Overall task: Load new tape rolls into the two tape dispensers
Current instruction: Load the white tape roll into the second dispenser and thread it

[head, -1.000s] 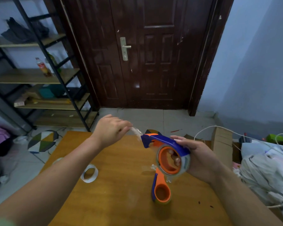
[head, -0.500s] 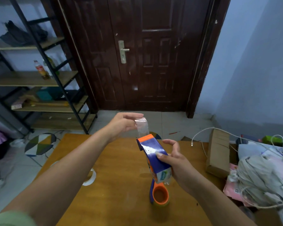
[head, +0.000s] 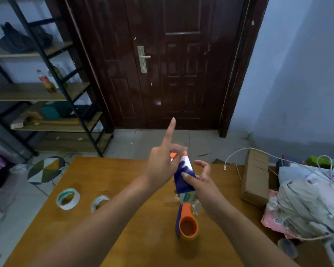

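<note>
Blue dispenser (head: 183, 177): right hand (head: 200, 183) grips body; left hand (head: 161, 167) at tip, index raised, grip unclear. Second dispenser (head: 188, 226): tabletop (head: 104, 180).

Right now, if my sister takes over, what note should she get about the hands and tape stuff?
Left hand: index finger up, other fingers at the front of the held blue-and-orange plastic tape dispenser; pinch unclear.
Right hand: grips that dispenser above the wooden table.
Done: a roll seems seated in it.
To do: second dispenser with orange hub lies on the table, load unclear; white tape roll with green core and clear tape roll wait at its left.
</note>
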